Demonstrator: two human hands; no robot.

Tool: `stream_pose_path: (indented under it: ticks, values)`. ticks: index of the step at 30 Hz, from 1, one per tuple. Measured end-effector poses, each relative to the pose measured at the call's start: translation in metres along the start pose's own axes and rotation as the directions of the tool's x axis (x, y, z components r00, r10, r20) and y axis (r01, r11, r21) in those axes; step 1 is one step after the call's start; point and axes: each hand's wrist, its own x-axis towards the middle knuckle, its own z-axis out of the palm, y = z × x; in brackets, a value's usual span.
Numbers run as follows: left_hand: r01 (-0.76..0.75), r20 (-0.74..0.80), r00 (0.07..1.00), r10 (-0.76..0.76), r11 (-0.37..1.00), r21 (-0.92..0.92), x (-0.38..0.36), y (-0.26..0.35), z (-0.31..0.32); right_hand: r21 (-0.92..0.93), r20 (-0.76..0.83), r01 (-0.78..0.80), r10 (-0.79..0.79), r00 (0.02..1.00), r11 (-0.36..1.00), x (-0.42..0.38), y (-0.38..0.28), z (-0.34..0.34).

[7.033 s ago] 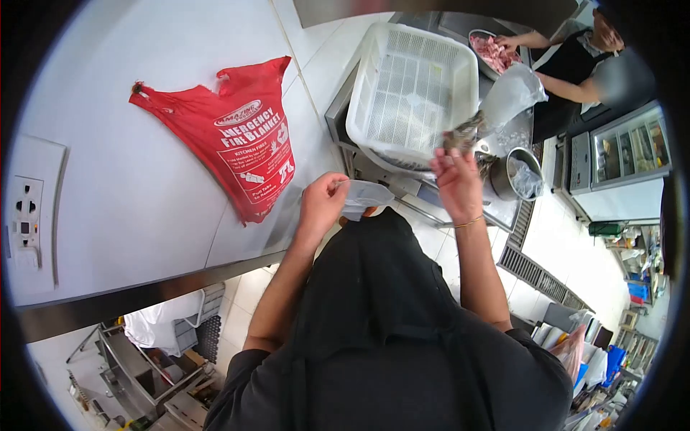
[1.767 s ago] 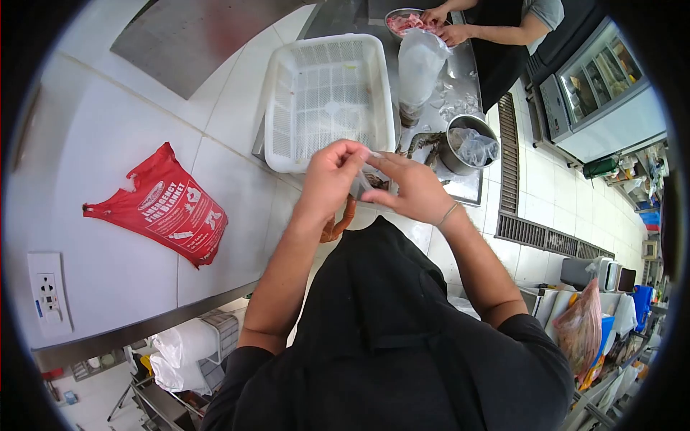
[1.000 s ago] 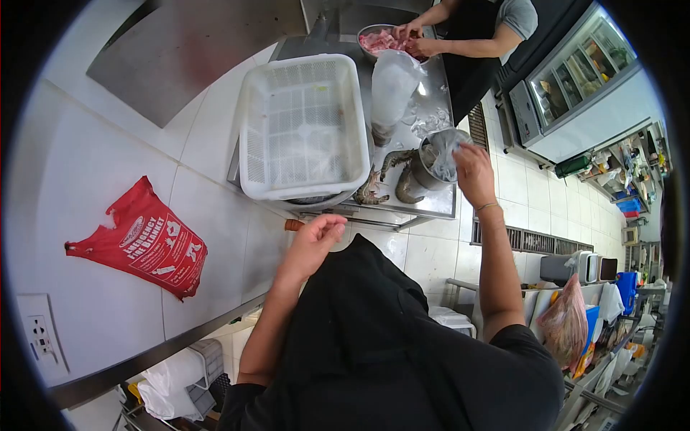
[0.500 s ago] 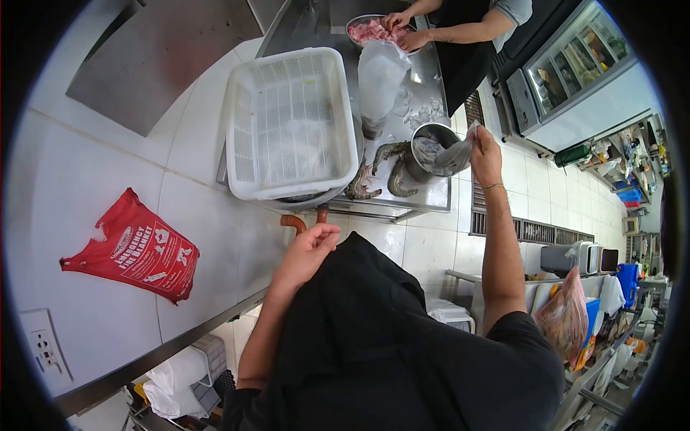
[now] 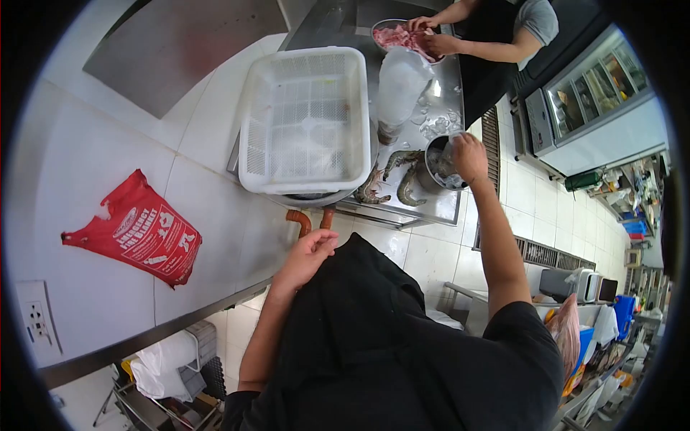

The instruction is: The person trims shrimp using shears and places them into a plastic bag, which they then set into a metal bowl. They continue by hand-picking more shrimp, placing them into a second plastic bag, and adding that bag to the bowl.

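At the rim of a metal pot is my right hand, its fingers closed on a clear plastic bag that hangs into the pot. Clear, ice-like pieces show inside; the fingertips are partly hidden. Several large raw prawns lie on the metal table beside the pot. My left hand hovers in front of my dark apron, loosely curled with fingers a little apart and nothing in it. Orange-brown pipes show just beyond it.
A white perforated basket rests over a round metal vessel at the table's left. Behind the pot stands a cloudy plastic bag. A co-worker's hands handle raw meat in a bowl. A red fire-blanket pouch is on the left.
My right hand has moved from outside the pot to its rim, lowering the plastic bag into it. My left hand has hardly moved. The view has shifted slightly.
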Motion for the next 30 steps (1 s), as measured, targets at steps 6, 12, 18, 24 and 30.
stream_pose_path:
  ticks: [6,12,18,24,30]
  values:
    - [0.002,-0.058,0.998,-0.006,0.998,-0.062,0.0,-0.012,-0.006,0.039,0.107,0.075,-0.079,0.991,0.996,-0.037,-0.018,0.039]
    - [-0.016,-0.007,1.0,0.016,0.999,0.048,0.009,-0.015,-0.002,0.073,0.087,0.095,-0.101,0.991,0.993,-0.02,-0.025,0.01]
    - [0.035,-0.059,0.998,-0.034,0.999,0.003,0.006,-0.006,-0.002,0.512,-0.166,-0.066,0.174,0.971,0.856,-0.048,-0.101,-0.026]
    - [0.11,-0.039,0.993,-0.11,0.994,-0.003,0.012,-0.011,-0.004,0.576,0.213,-0.072,-0.064,0.975,0.814,-0.125,-0.189,-0.012]
    - [0.112,0.206,0.968,-0.145,0.98,0.164,0.036,-0.015,0.022,0.672,-0.204,-0.099,0.313,0.928,0.734,-0.047,-0.191,-0.069]
